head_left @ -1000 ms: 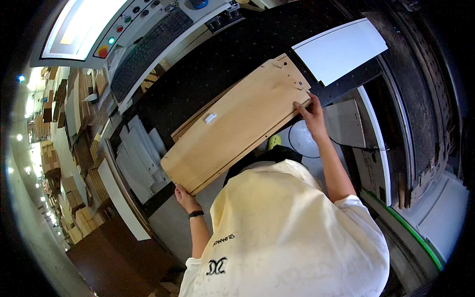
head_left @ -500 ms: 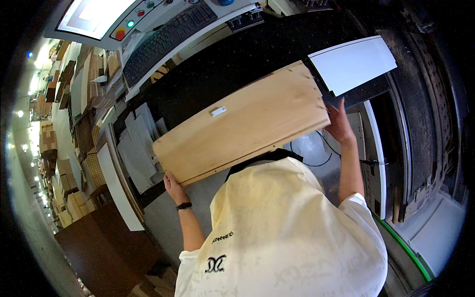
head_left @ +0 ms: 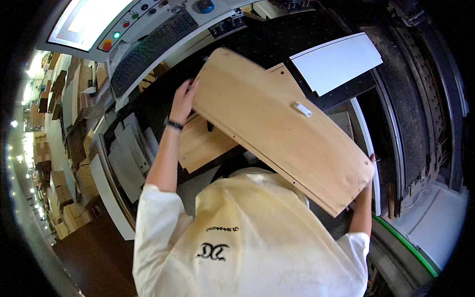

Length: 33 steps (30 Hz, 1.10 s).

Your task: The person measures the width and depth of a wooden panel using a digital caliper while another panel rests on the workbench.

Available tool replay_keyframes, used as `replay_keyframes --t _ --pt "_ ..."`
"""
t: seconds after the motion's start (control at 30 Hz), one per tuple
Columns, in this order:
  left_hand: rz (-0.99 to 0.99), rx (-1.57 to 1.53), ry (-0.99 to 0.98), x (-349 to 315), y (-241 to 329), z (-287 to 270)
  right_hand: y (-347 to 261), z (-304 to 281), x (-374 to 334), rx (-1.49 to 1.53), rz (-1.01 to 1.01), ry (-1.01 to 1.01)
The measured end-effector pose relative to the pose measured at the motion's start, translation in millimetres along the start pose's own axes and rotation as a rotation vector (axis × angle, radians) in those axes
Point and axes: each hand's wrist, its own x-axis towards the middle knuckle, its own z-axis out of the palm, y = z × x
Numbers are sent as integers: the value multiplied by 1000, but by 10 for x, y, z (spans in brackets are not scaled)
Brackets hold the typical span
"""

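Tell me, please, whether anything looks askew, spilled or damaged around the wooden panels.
Only the upper wooden panel looks askew: it slants across the lower wooden panel, their edges unaligned, probably because it is being handled. No spill or clear damage shows.

Board [head_left: 277, 133]: slantwise between the hands, above the second board
Left hand [head_left: 185, 99]: at the board's far left end
Right hand [head_left: 367, 188]: at its near right end, partly hidden behind it
Block [head_left: 302, 109]: on the board's upper face, right of its middle
Second board [head_left: 205, 146]: under the board, showing past it at left and at the far side
Panel [head_left: 336, 64]: on the bench [head_left: 269, 47], right of the second board's far end
Strips [head_left: 129, 148]: left of the second board
Keyboard [head_left: 153, 54]: far left, before the screen [head_left: 91, 22]
Buttons [head_left: 126, 24]: just right of the screen
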Motion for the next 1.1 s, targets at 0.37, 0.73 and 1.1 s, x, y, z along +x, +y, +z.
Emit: replay_keyframes --t 0.37,0.73,1.1 --pt "424 57 -740 1732 1175 2223 -84 215 -1251 -686 111 -82" --pt "701 -530 -683 2483 1731 3935 1018 1149 -347 -737 -406 579" --pt "537 385 -287 874 -537 2232 580 2120 1313 -461 -645 543"
